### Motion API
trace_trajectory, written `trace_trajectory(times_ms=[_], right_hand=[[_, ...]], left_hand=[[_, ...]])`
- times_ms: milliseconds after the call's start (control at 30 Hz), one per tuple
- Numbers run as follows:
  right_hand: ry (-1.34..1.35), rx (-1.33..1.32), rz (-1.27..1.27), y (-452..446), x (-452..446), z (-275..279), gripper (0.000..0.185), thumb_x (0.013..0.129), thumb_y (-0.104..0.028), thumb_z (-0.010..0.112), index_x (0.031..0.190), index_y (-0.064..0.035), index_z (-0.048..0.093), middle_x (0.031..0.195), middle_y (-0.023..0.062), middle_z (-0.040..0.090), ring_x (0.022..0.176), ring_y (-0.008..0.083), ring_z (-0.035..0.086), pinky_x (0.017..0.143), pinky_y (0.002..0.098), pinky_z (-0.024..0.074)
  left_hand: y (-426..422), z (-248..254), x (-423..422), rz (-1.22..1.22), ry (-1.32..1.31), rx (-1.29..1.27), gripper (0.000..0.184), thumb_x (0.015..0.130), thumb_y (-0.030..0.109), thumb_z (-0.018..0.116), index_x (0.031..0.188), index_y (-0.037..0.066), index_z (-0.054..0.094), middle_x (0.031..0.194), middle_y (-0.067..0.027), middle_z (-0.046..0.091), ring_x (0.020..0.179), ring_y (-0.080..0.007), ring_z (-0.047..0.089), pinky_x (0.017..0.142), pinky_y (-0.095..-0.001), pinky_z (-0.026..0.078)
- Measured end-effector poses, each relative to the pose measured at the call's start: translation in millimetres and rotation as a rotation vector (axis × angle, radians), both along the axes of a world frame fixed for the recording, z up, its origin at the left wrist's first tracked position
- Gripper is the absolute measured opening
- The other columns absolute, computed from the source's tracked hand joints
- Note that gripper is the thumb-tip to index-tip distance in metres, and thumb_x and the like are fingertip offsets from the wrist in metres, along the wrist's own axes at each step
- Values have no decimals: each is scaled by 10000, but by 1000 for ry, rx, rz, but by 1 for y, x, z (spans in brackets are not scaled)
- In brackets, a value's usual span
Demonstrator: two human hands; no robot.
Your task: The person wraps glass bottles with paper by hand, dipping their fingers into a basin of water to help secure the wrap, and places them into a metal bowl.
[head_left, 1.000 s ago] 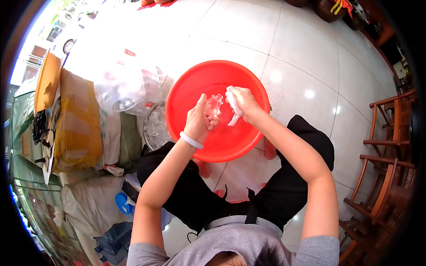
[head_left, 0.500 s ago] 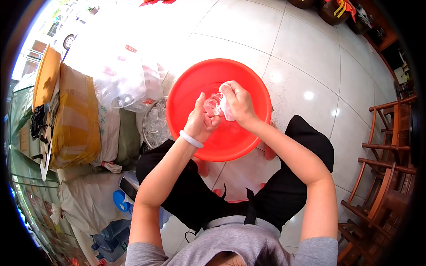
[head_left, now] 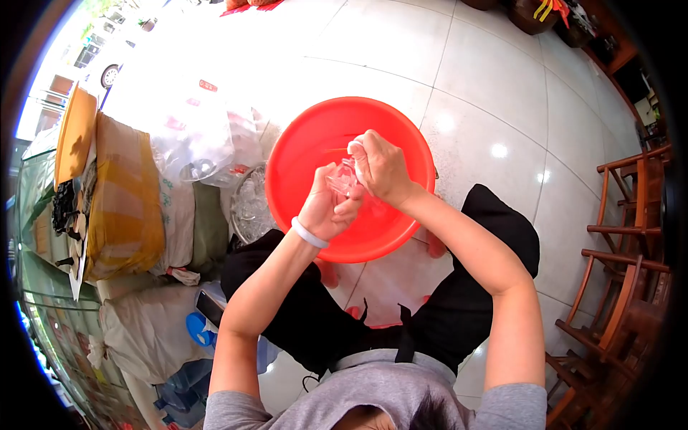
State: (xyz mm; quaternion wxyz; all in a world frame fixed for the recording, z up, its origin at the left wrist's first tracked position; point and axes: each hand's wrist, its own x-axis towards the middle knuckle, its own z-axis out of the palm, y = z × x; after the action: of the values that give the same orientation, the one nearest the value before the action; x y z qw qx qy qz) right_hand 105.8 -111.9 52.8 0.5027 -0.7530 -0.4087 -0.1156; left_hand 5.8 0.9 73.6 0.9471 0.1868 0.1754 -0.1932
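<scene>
My left hand [head_left: 328, 206], with a pale bangle at its wrist, has its fingers wrapped round a small clear glass vessel [head_left: 343, 180]. Just to the right, my right hand [head_left: 385, 169] pinches a white cloth [head_left: 354, 147], mostly hidden by the fingers, and presses close against the glass. Both hands are above a large round red basin [head_left: 424, 154] on the floor between my legs. Whether the cloth reaches inside the glass cannot be made out.
Left of the basin stands a metal bowl of clear glassware [head_left: 251, 204]. Clear plastic bags [head_left: 204, 147], a taped carton [head_left: 125, 197] and sacks [head_left: 147, 330] line the left side. A phone [head_left: 210, 308] lies near my left knee. Wooden chairs [head_left: 623, 265] stand at right.
My right hand has turned, knuckles now facing up, and more of the cloth is hidden in it. The glass has tilted in my left hand, whose fingers have curled further round it.
</scene>
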Motion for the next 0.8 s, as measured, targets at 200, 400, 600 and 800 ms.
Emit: trace_trajectory(times_ms=[200, 400, 600, 800], right_hand=[[806, 131, 20, 1, -2, 3, 248, 920, -235, 462, 861, -8, 544, 701, 126, 587, 601, 219, 581, 561, 340, 444], [982, 174, 57, 1, 2, 3, 245, 894, -231, 514, 843, 2, 567, 707, 82, 589, 671, 143, 555, 626, 290, 439], [969, 107, 263, 2, -2, -3, 248, 875, -249, 546, 870, -5, 586, 706, 48, 580, 659, 115, 546, 599, 269, 444], [1380, 127, 274, -2, 3, 9, 305, 893, -324, 503, 901, -29, 577, 685, 33, 532, 583, 108, 527, 384, 282, 454]], left_hand=[[2, 7, 3, 162, -50, 32, 331, 880, 353, 470, 969, 39, 527, 788, -61, 552, 574, -110, 463, 481, -190, 390], [9, 8, 1, 343, -95, 380, 295, 838, 165, 542, 1081, -1, 523, 948, -94, 584, 771, -161, 555, 647, -238, 451], [15, 18, -1, 296, -195, 547, 333, 825, 130, 539, 1118, -25, 511, 1040, -105, 572, 834, -180, 588, 685, -260, 467], [29, 6, 4, 373, -154, 606, 310, 822, 141, 542, 1091, -12, 528, 1037, -91, 571, 808, -187, 589, 685, -273, 478]])
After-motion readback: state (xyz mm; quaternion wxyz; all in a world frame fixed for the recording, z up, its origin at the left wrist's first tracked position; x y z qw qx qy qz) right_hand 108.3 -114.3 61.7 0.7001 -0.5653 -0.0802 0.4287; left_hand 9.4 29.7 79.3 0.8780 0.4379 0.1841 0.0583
